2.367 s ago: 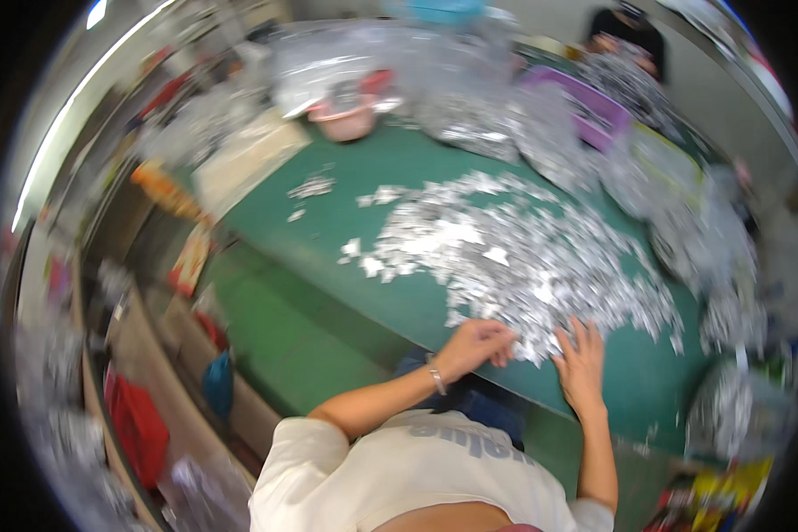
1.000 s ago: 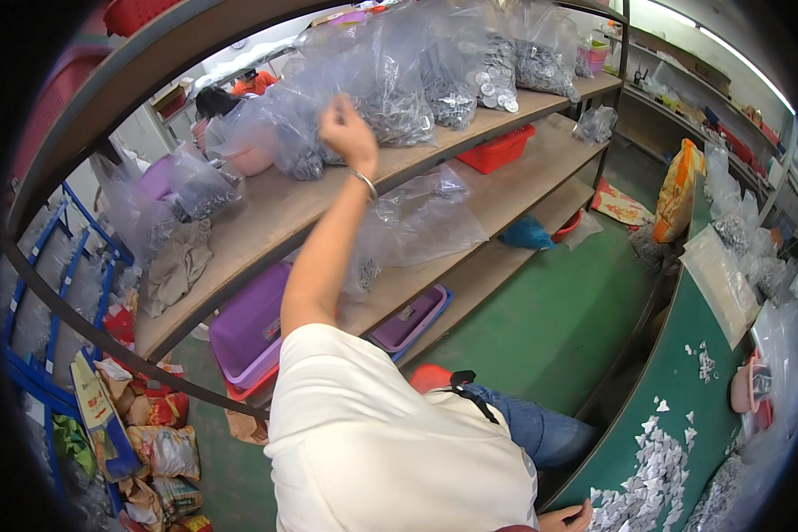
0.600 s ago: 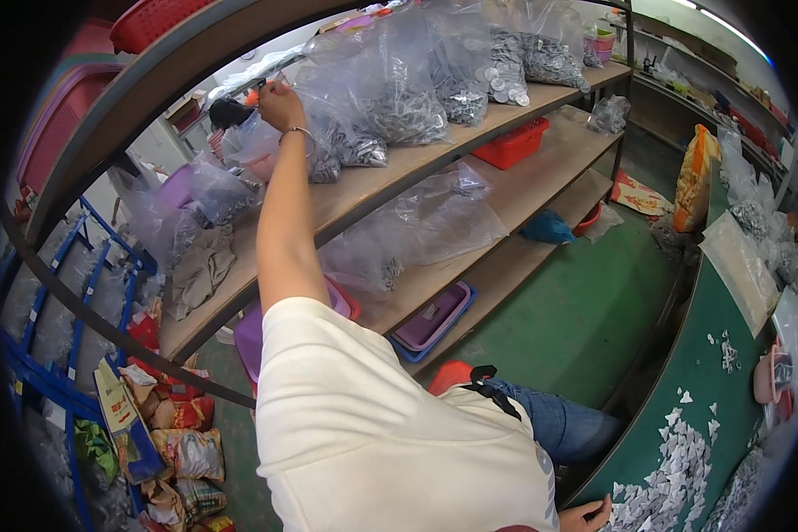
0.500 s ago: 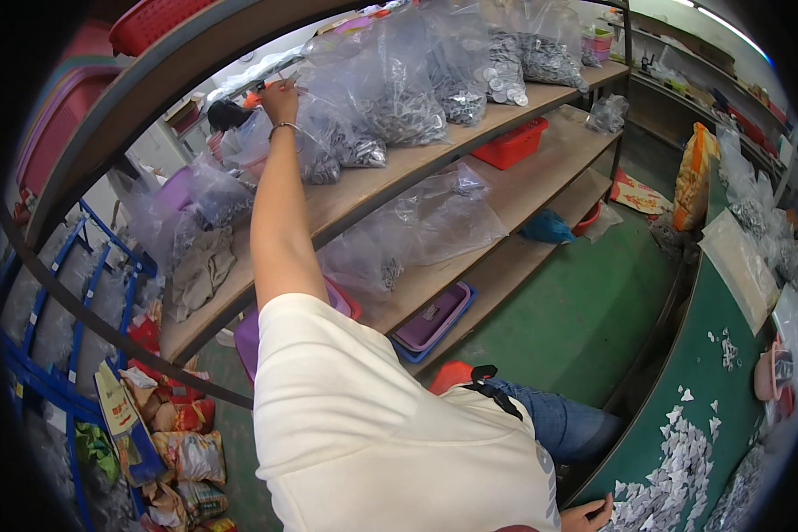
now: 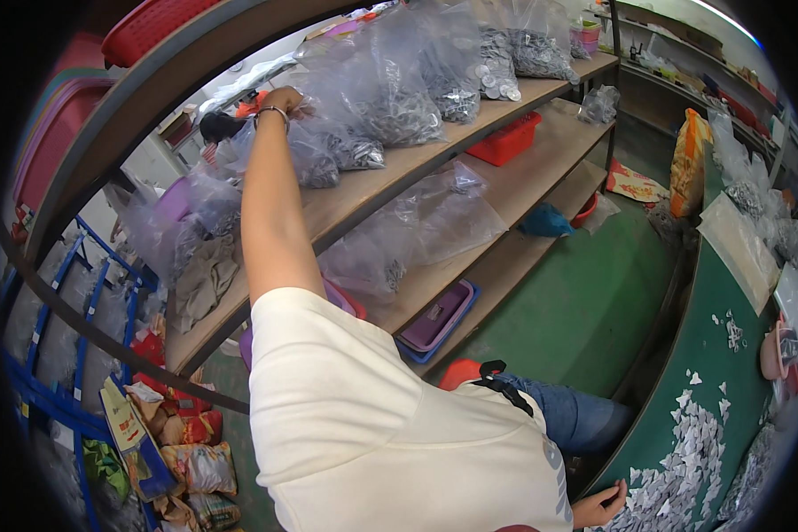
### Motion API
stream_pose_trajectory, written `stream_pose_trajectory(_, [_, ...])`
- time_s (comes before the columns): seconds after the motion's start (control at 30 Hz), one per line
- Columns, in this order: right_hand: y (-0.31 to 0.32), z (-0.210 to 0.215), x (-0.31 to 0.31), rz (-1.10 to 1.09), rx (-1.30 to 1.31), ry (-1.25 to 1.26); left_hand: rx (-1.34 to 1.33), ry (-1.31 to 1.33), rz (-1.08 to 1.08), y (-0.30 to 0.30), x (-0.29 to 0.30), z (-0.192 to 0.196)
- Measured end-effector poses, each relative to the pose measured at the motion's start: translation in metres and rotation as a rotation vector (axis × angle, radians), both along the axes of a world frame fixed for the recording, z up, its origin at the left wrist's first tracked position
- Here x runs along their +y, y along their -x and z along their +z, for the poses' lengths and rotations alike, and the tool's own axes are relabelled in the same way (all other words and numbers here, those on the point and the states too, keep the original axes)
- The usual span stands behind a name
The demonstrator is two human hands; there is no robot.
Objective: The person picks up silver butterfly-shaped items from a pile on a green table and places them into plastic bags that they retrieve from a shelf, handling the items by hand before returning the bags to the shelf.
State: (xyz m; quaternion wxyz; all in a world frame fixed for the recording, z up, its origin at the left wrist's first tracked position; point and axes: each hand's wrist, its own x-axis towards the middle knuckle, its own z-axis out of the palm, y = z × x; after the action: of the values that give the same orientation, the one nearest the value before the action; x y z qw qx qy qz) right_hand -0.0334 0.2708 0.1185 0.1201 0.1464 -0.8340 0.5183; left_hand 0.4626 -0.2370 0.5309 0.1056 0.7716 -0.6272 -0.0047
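Note:
My left arm stretches up to the shelf, and my left hand, with a bracelet at the wrist, bends down over the clear plastic bags there. Its fingertips are partly hidden against the plastic, so their grip is unclear. These bags hold many small silvery metal pieces. At the lower right my right hand rests by the edge of the green table, its fingers curled in with nothing seen in them. Right beside it lies a spread of small grey, pointed flat pieces.
On the shelf below sit a red basket and empty-looking clear bags; lower down is a purple tray. A grey cloth hangs at the shelf's near end. Blue racks and packed sacks stand at left.
My left hand has turned downward and moved slightly lower, onto the bags. The right hand stays by the pieces at the table edge. The view has shifted a little.

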Motion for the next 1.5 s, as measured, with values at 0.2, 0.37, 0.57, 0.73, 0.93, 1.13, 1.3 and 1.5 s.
stream_pose_trajectory(0.2, [0.0, -0.003, 0.002, 0.039, -0.002, 0.034, -0.021, 0.307, 0.176, 0.04, 0.019, 0.007])
stream_pose_trajectory(0.37, [-0.009, 0.003, 0.0, 0.035, -0.013, 0.002, 0.255, 1.412, 0.11, 0.088, 0.043, -0.018])
stream_pose_trajectory(0.57, [-0.007, 0.007, -0.007, -0.002, 0.103, 0.076, 0.829, 1.868, -0.382, 0.184, 0.052, -0.059])
stream_pose_trajectory(0.73, [-0.011, 0.032, -0.015, -0.027, -0.075, 0.19, 1.557, 0.881, -1.005, 0.349, 0.145, -0.179])
stream_pose_trajectory(0.93, [-0.028, 0.047, 0.046, -0.243, -0.009, 0.094, 0.895, -0.388, -1.781, 0.489, 0.275, -0.295])
stream_pose_trajectory(1.13, [-0.05, 0.058, 0.064, -0.373, 0.008, -0.403, 0.543, -0.434, -2.428, 0.537, 0.369, -0.369])
stream_pose_trajectory(1.3, [-0.026, 0.055, 0.036, -0.382, 0.051, -0.426, 0.53, -0.358, -2.45, 0.555, 0.381, -0.393])
stream_pose_trajectory(1.5, [0.013, 0.048, 0.015, -0.417, 0.027, -0.636, 0.669, -0.446, -2.435, 0.558, 0.364, -0.406])
